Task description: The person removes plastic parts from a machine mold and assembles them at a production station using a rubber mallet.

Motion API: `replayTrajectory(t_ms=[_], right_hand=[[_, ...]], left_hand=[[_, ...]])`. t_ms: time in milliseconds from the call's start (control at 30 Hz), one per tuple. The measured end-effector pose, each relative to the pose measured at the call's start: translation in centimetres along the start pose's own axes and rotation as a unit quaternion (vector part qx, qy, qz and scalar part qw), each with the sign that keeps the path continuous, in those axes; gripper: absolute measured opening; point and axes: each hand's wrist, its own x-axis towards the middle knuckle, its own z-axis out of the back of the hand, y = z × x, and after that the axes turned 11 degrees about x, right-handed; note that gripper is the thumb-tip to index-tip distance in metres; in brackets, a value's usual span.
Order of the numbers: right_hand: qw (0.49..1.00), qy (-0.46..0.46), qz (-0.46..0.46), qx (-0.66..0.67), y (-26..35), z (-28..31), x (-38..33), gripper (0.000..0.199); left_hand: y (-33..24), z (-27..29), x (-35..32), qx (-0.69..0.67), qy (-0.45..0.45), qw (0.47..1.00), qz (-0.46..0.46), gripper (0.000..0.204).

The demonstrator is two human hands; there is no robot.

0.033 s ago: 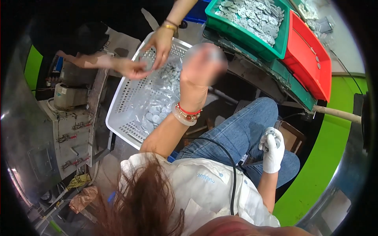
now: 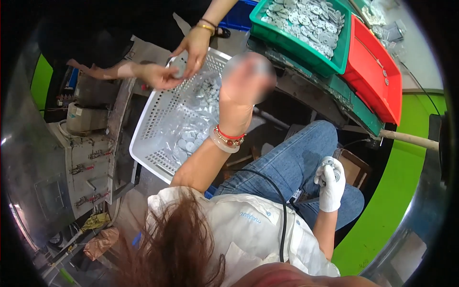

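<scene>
Over white basket (image 2: 158, 124), left hand (image 2: 246, 79) stays raised, blurred, grip unclear; gloved right hand (image 2: 330, 184) still clutches metal discs (image 2: 330, 170). Green floor (image 2: 397, 191), grey machine (image 2: 71, 158).

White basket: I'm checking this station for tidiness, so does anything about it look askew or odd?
The white basket sits skewed, one corner jutting past the grey machine's edge. Its metal discs lie loose on crumpled clear plastic. The right hand wears a white glove and grips discs; the left hand is blurred.
</scene>
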Motion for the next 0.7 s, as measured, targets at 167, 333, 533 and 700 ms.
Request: replayTrajectory(t_ms=[167, 333, 533, 700], right_hand=[[1.0, 0.01, 0.006, -0.006, 0.6, 0.1, -0.1, 0.026], [1.0, -0.018, -0.012, 0.009, 1.0, 0.1, 0.1, 0.026], [1.0, -0.012, 0.011, 0.012, 0.3, 0.8, 0.7, 0.031], [1.0, -0.009, 0.007, 0.011, 0.5, 0.7, 0.9, 0.031]], left_hand=[[-0.5, -0.5, 1.9, -0.001, 0.01, 0.999, -0.031, 0.035], [-0.7, -0.9, 3.4, -0.007, 0.018, 0.999, -0.04, 0.04], [-0.4, -1.6, 4.7, -0.017, 0.003, 0.999, -0.04, 0.036], [-0.3, -1.6, 5.3, -0.021, 0.007, 0.999, -0.045, 0.037]])
